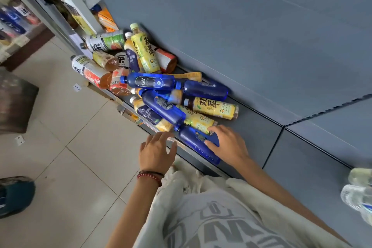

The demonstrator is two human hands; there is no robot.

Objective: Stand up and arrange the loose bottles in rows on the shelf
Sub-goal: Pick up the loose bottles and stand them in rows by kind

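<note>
A heap of loose bottles lies on its side on the grey shelf [261, 133]: blue soda bottles [149, 82], yellow tea bottles [215, 107] and orange and white ones [88, 70]. The nearest blue bottle [193, 141] lies at the shelf's front edge. My right hand [227, 143] grips this bottle, thumb along its side and fingers curled over its top. My left hand [157, 151] hovers with spread fingers just in front of the shelf edge, close to the same bottle's cap end, holding nothing.
The grey back panel [261, 26] rises behind the shelf. Clear bottles [358, 191] show at the right edge. More shelving with goods [18, 20] stands at the far left. Tiled floor [70, 157] lies below, with a dark box [16, 104] and a shoe [16, 195].
</note>
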